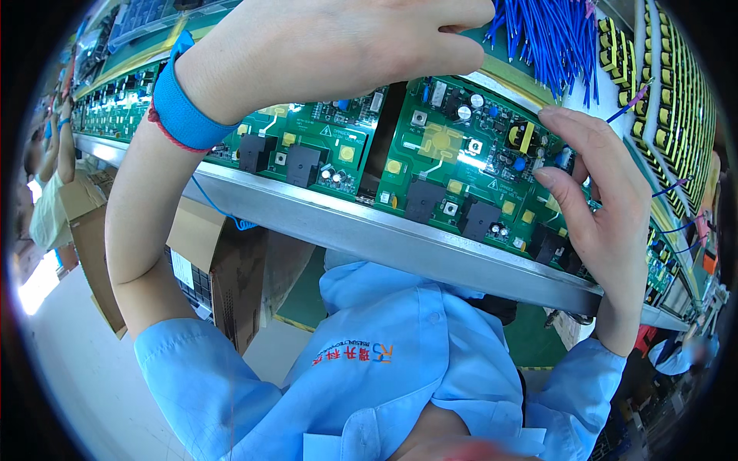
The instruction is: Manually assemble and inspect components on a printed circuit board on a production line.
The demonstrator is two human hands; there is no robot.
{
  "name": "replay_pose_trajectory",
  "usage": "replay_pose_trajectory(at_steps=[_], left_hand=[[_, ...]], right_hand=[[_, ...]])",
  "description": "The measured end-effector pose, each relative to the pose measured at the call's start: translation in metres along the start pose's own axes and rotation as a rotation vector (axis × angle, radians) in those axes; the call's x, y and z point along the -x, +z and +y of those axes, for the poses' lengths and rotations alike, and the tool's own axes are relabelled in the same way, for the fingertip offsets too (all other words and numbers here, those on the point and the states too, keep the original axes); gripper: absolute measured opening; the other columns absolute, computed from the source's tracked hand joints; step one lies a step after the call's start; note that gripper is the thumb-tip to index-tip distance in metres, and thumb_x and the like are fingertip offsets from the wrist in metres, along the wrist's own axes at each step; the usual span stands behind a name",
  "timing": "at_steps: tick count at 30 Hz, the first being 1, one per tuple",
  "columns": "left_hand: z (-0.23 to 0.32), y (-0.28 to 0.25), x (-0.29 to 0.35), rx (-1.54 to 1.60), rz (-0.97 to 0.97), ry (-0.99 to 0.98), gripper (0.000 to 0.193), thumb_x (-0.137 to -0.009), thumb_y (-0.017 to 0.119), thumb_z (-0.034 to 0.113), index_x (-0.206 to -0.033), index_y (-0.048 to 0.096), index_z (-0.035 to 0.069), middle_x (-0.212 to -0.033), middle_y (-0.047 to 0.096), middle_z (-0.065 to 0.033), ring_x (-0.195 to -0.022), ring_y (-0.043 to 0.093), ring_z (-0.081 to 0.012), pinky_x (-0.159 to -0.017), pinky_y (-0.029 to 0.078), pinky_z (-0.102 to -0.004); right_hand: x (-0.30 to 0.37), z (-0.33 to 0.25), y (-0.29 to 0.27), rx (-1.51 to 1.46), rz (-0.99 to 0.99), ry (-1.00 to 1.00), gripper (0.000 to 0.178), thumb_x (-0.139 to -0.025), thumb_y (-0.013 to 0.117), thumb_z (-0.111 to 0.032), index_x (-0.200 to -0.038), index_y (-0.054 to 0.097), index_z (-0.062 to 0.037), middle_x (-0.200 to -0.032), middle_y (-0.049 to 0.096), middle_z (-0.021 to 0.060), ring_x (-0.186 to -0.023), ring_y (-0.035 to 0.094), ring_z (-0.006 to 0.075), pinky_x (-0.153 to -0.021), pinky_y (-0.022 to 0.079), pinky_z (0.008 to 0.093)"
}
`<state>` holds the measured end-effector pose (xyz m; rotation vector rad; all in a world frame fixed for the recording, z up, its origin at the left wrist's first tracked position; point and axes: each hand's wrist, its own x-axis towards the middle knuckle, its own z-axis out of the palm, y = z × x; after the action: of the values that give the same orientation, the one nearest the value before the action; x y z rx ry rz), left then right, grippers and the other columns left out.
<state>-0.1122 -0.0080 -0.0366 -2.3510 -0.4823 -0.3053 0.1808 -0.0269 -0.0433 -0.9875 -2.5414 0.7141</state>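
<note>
Right grip (613, 184) arches, parted, over a green board (461, 174); left grip (388, 44) extends, hold unclear.

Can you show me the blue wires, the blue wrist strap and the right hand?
Blue wires (540, 42): head view, on the middle of the bunch.
Blue wrist strap (184, 111): head view, on the band's wide flat side.
Right hand (610, 180): head view, on the middle of the hand.

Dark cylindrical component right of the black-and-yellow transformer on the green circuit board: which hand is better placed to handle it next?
Right hand, probably: thumb and index finger bracket the component. Left hand is farther off, near the thin blue wires.
</note>
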Motion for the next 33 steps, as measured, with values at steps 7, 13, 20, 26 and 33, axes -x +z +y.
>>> replay_pose_trajectory(at_steps=[7, 13, 20, 26, 33], left_hand=[[0.001, -0.004, 0.003, -0.045, -0.024, 0.014, 0.011, -0.083, 0.065, 0.019, -0.075, 0.059, 0.014, -0.079, 0.044, -0.0028, -0.089, 0.052, -0.0195, -0.099, 0.034, -0.0421], [0.006, -0.018, -0.010, 0.431, -0.237, -0.147, 0.014, -0.079, 0.065, 0.016, -0.069, 0.057, 0.012, -0.076, 0.044, -0.0021, -0.086, 0.052, -0.0193, -0.097, 0.037, -0.0401], [0.009, -0.022, -0.005, 0.261, -0.172, -0.050, 0.018, -0.074, 0.065, 0.015, -0.062, 0.053, 0.011, -0.074, 0.044, -0.0012, -0.085, 0.051, -0.0186, -0.096, 0.041, -0.0391], [0.007, -0.014, -0.010, 0.335, -0.143, -0.055, 0.013, -0.072, 0.065, 0.014, -0.063, 0.055, 0.012, -0.077, 0.047, -0.0016, -0.088, 0.053, -0.0203, -0.101, 0.039, -0.0424], [0.009, -0.027, -0.012, 0.489, -0.293, -0.267, 0.014, -0.083, 0.068, 0.017, -0.097, 0.070, 0.018, -0.100, 0.063, 0.0000, -0.111, 0.058, -0.0166, -0.116, 0.027, -0.0482]], right_hand=[[-0.003, -0.007, 0.002, 0.015, -0.021, -0.059, 0.042, -0.079, 0.073, 0.003, -0.120, 0.064, -0.0016, -0.122, 0.067, 0.0105, -0.074, 0.058, 0.0157, -0.063, 0.047, 0.0256], [-0.008, -0.017, 0.006, 0.023, -0.036, -0.105, 0.041, -0.078, 0.074, 0.001, -0.118, 0.065, -0.0008, -0.120, 0.067, 0.0118, -0.095, 0.068, 0.0230, -0.068, 0.052, 0.0282], [-0.015, -0.036, 0.018, 0.028, -0.088, -0.204, 0.042, -0.074, 0.075, -0.002, -0.115, 0.066, -0.0022, -0.115, 0.067, 0.0142, -0.099, 0.068, 0.0319, -0.078, 0.056, 0.0361], [-0.017, -0.054, 0.036, 0.104, -0.214, -0.358, 0.040, -0.077, 0.068, -0.009, -0.117, 0.064, -0.0030, -0.117, 0.066, 0.0113, -0.087, 0.068, 0.0247, -0.068, 0.056, 0.0327], [-0.023, -0.065, 0.075, 0.189, -0.134, -0.432, 0.017, -0.078, 0.064, -0.012, -0.090, 0.064, 0.0002, -0.077, 0.061, 0.0074, -0.064, 0.064, 0.0163, -0.050, 0.050, 0.0279]])
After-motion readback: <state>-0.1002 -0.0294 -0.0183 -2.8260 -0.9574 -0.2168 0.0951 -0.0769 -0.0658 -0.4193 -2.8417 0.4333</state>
